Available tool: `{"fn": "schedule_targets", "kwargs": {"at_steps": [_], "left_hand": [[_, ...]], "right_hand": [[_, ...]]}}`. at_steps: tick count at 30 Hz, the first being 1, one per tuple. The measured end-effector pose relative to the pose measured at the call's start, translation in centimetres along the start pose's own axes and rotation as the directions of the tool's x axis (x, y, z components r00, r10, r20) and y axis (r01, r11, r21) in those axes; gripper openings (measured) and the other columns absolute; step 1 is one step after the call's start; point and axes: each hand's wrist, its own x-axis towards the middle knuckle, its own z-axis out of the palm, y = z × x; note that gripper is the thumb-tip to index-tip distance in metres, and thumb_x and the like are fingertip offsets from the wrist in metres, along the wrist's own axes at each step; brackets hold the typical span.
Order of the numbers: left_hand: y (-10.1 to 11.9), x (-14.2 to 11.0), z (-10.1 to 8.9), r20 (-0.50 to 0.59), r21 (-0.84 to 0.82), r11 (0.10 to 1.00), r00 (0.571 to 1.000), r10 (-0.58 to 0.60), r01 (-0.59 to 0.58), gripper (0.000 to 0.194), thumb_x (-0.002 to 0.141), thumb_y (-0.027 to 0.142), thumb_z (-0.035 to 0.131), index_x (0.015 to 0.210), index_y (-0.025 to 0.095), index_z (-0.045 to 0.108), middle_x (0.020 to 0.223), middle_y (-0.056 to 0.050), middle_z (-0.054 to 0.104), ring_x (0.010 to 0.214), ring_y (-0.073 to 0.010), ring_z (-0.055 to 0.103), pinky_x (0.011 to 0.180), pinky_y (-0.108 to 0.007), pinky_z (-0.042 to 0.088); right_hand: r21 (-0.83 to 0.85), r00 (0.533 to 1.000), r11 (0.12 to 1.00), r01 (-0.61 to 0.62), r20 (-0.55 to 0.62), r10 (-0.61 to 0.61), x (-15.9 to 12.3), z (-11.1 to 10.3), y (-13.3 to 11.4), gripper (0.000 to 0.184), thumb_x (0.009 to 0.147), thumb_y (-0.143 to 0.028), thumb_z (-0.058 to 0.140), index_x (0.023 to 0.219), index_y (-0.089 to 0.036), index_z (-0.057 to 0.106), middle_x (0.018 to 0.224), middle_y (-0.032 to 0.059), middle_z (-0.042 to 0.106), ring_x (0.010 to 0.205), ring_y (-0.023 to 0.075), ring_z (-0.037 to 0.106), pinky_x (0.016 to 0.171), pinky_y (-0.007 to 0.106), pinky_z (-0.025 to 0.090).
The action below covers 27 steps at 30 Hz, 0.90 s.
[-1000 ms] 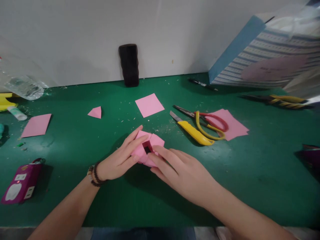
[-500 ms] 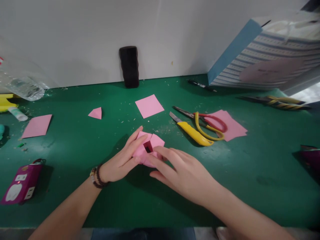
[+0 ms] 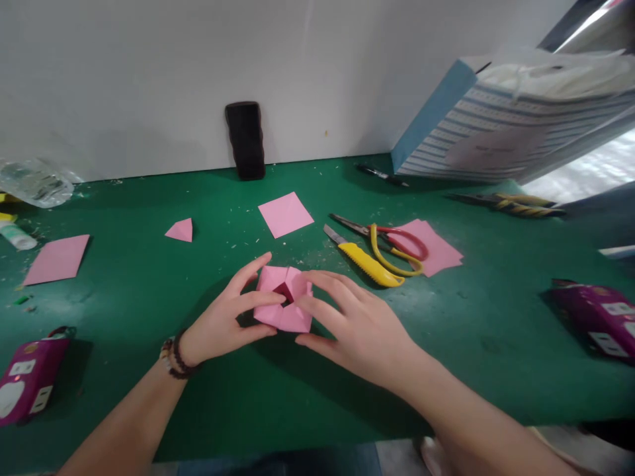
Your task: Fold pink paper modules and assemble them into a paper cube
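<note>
Head view, near centre: the left hand (image 3: 218, 324) holds a folded pink box (image 3: 292, 322) with spread fingers; the right hand (image 3: 364, 324) bends over its right edge, pinch unclear. Farther right, scissors (image 3: 374, 241) lie partly over pink sheets (image 3: 439, 250) beside a yellow cutter (image 3: 370, 264); far right, a striped bag (image 3: 496, 125) contains white material (image 3: 570, 78).

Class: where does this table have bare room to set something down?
The table is bare between the right hand and the far-right purple box, and, less widely, between the left hand and the far-left purple box. Crowded: where scissors, yellow cutter and pink sheets cluster.
</note>
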Motion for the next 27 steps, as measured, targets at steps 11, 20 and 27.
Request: {"fn": "schedule_targets", "kwargs": {"at_steps": [11, 20, 27], "left_hand": [[1.6, 0.2, 0.2, -0.110, 0.042, 0.996, 0.991, -0.072, 0.077, 0.053, 0.084, 0.038, 0.070, 0.132, 0.030, 0.049, 0.148, -0.011, 0.040, 0.137, -0.0322, 0.041, 0.109, -0.054, 0.040], [4.1, 0.1, -0.4, -0.159, 0.050, 0.960, 0.951, -0.266, 0.277, 0.040, 0.092, 0.026, 0.053, 0.131, 0.031, 0.052, 0.135, -0.007, 0.055, 0.122, -0.0264, 0.053, 0.103, -0.046, 0.047], [4.3, 0.8, 0.1, -0.148, -0.005, 0.957, 0.946, -0.287, 0.289, 0.043, 0.082, 0.017, 0.062, 0.123, 0.029, 0.058, 0.132, -0.006, 0.058, 0.125, -0.0266, 0.052, 0.105, -0.048, 0.046]], "right_hand": [[0.552, 0.843, 0.652, -0.520, 0.206, 0.498, 0.3, -0.4, 1.7, 0.029, 0.087, -0.031, 0.063, 0.113, -0.018, 0.061, 0.100, 0.0081, 0.070, 0.064, 0.0130, 0.066, 0.056, 0.028, 0.060], [0.399, 0.911, 0.820, -0.410, 0.144, 0.386, 0.6, -0.2, -0.7, 0.042, 0.079, -0.032, 0.075, 0.117, -0.018, 0.064, 0.107, 0.0103, 0.073, 0.096, 0.0244, 0.069, 0.074, 0.037, 0.060], [0.372, 0.940, 0.865, -0.337, 0.079, 0.332, 0.5, 0.6, -1.4, 0.032, 0.083, -0.031, 0.070, 0.111, -0.017, 0.064, 0.096, 0.0077, 0.074, 0.087, 0.0223, 0.067, 0.074, 0.037, 0.057]]}}
